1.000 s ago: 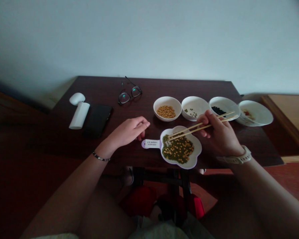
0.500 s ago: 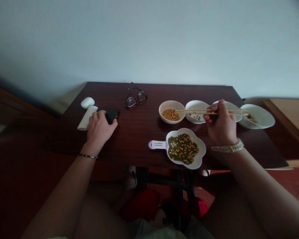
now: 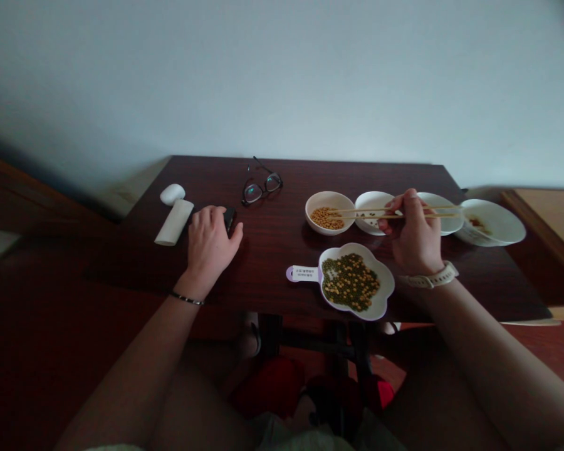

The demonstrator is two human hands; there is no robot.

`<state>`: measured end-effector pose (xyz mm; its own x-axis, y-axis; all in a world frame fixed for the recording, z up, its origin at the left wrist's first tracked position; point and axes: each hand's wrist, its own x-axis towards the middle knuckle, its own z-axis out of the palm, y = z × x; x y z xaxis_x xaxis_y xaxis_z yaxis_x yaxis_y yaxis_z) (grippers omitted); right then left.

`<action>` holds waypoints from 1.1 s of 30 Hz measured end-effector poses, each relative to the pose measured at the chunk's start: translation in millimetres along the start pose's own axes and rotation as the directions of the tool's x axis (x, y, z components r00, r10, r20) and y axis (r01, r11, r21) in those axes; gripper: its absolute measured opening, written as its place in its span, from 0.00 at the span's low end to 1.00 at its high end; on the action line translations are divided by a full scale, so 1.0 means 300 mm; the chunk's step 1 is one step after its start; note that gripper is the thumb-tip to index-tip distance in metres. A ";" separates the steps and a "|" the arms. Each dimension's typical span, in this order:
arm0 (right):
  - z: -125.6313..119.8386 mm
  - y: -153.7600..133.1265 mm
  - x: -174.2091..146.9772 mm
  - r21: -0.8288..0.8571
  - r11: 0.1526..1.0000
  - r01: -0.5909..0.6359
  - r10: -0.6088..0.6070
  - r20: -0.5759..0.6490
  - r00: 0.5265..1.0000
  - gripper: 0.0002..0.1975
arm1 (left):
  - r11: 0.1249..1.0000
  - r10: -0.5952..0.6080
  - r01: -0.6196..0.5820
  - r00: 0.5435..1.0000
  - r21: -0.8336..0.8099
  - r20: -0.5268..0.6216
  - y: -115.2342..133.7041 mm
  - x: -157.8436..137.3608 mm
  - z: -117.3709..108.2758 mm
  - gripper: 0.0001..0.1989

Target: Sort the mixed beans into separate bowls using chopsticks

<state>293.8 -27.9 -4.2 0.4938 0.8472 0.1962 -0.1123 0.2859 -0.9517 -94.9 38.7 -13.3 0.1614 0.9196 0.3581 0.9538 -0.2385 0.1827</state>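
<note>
My left hand [image 3: 211, 244] lies flat over a black phone [image 3: 229, 218] on the dark wooden table [image 3: 272, 250]; only the phone's far corner shows. My right hand [image 3: 413, 235] holds a pair of wooden chopsticks [image 3: 357, 213] level, their tips over the bowl of yellow beans [image 3: 326, 213]. A flower-shaped white dish [image 3: 357, 282] with mixed green and yellow beans sits in front of that hand. A bowl with a few green beans [image 3: 371, 210] stands under the chopsticks.
Glasses [image 3: 262, 186] lie at the back of the table. A white cylinder [image 3: 173, 222] and a white rounded object [image 3: 172, 193] rest at the left. Two more white bowls [image 3: 493, 222] stand at the right. The table's front edge is just below the dish.
My left hand moved from beside the dish handle to the left onto the phone. My right hand lifted the chopsticks from the flower dish and swung them level over the small bowls.
</note>
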 end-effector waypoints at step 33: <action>-0.132 -0.062 -0.069 -0.211 0.952 -0.224 0.273 0.244 0.931 0.27 | 0.564 0.653 0.000 0.613 -0.826 0.446 0.387 0.070 0.111 0.23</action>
<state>319.9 -68.4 0.0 0.2189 0.9756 -0.0192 -0.0357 -0.0116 -0.9993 27.7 40.6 -15.1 0.8343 0.5470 -0.0692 0.3284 -0.3922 0.8593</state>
